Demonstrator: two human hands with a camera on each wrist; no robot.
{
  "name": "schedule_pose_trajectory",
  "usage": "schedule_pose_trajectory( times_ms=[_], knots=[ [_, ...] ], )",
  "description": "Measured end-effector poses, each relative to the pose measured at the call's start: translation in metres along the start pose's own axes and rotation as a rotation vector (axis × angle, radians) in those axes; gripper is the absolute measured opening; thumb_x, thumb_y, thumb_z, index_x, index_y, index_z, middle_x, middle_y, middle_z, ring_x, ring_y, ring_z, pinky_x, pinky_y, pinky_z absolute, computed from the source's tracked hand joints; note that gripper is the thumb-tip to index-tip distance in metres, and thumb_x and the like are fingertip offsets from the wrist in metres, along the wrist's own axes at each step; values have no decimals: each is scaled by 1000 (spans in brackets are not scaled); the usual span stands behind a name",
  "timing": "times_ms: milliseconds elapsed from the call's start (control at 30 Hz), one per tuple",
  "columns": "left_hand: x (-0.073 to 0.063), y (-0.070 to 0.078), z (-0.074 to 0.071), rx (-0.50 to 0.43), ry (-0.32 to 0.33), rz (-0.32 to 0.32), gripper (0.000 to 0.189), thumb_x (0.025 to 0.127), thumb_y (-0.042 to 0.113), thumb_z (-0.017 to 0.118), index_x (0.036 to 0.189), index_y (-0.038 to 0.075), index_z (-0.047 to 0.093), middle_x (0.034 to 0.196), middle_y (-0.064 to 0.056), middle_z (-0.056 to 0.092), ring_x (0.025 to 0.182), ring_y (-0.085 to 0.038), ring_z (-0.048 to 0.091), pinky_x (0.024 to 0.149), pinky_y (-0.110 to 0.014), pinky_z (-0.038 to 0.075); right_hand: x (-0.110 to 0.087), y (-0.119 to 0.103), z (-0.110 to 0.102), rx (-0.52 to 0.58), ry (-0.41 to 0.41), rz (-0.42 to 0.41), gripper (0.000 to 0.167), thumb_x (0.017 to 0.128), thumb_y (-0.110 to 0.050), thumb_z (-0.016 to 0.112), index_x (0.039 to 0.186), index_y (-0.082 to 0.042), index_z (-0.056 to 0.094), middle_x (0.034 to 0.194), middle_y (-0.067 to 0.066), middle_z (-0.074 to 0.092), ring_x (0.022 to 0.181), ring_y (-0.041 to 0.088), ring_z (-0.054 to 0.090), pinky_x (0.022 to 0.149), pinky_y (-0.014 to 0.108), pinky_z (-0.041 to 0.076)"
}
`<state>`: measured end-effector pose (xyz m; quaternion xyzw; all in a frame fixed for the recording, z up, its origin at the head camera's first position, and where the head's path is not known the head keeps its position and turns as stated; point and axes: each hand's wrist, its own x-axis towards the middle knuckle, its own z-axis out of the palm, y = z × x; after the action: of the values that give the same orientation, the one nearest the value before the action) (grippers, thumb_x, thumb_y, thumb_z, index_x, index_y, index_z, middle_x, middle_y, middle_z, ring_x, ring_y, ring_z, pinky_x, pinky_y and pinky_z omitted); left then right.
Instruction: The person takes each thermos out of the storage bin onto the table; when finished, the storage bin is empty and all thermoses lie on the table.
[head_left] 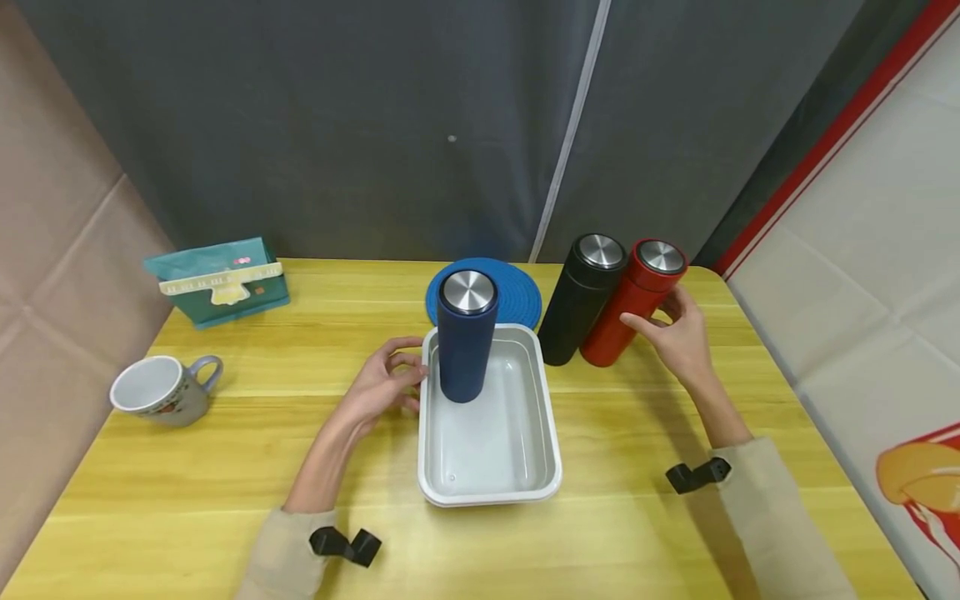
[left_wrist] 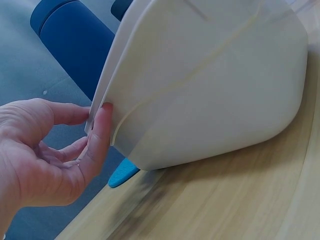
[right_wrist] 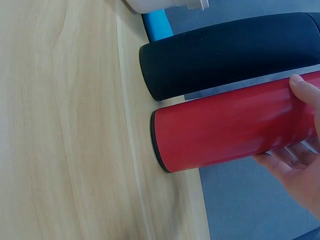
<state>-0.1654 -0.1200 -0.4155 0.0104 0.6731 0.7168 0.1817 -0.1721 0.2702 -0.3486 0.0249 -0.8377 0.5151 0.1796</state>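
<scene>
A white rectangular bin stands on the table, with a dark blue thermos upright inside its far left part. My left hand pinches the bin's left rim, with fingertips on both sides of the edge in the left wrist view. Over to the right, my right hand grips a red thermos that has a silver-topped lid. Its thumb lies on the near side, and the other fingers go round the back, partly hidden. Close to the red one, on its left, is a black thermos.
Behind the bin lies a round blue mat, partly covered by it. A grey mug and a green package are at the left of the wooden table. A dark curtain hangs along the back edge.
</scene>
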Motion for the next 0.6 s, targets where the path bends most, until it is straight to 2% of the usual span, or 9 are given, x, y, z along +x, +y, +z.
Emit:
schedule_pose_trajectory(
  times_ms=[267,500,600],
  knots=[
    [-1,1,1,-10,-2,7,54,91,2,61,140,4,37,109,-16,51,77,-23,59,58,-34,59,0,2,-3,6,-33,4,61,81,-5,77,133,3,47,116,1,57,98,8,54,77,11,51],
    [-1,0,1,-15,-6,8,54,91,2,61,140,3,37,109,-16,50,76,-23,59,58,-34,59,8,35,-5,-3,-66,25,66,83,-12,77,140,-6,44,126,6,54,108,11,52,82,12,50],
    [0,0,0,-7,-3,4,53,91,2,61,139,3,38,110,-16,50,76,-23,59,59,-34,59,8,34,-6,-5,-82,37,67,84,-13,76,141,-6,42,128,7,53,110,12,52,83,13,50]
  ],
)
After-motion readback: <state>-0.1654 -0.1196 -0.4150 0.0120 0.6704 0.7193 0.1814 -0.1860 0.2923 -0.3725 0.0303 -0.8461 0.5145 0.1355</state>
